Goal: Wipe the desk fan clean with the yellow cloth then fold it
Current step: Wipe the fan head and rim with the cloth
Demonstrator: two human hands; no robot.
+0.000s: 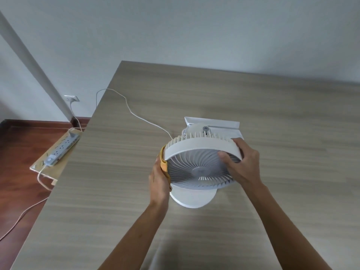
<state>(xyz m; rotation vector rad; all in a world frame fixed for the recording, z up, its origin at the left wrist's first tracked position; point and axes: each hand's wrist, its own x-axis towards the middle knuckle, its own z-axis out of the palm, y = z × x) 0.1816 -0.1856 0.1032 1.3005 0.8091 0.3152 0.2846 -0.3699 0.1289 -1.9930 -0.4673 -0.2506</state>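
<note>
**A:** So, where do things stand with the fan (201,164)?

**B:** It sits on the surface (272,211), a little right of centre, head tipped so the grille faces up toward the camera. Its round base (194,198) shows at the head's 6 o'clock, and a white bracket or tray (214,123) lies just behind at 12 o'clock.

**A:** And the hands?

**B:** The left hand (158,182) is at the head's 9 o'clock, closed around the yellow cloth (164,165) and pressing it against the rim. The right hand (241,164) grips the rim at 3 o'clock, thumb on the grille, fingers wrapped behind. I'd judge the wiping is under way, with the folding not yet begun.

**A:** What could go wrong?

**B:** The head looks tilted on a hinge, so a hard push from the cloth side could swing it or skid the base if the right hand slackens. The cloth's edge could snag in the rear ribs. Also the cord (136,115) trails off toward 10 o'clock over the surface's edge, down toward a power strip (62,151) on the floor; turning the fan might drag it taut. Whether it is powered, I can't tell.
</note>
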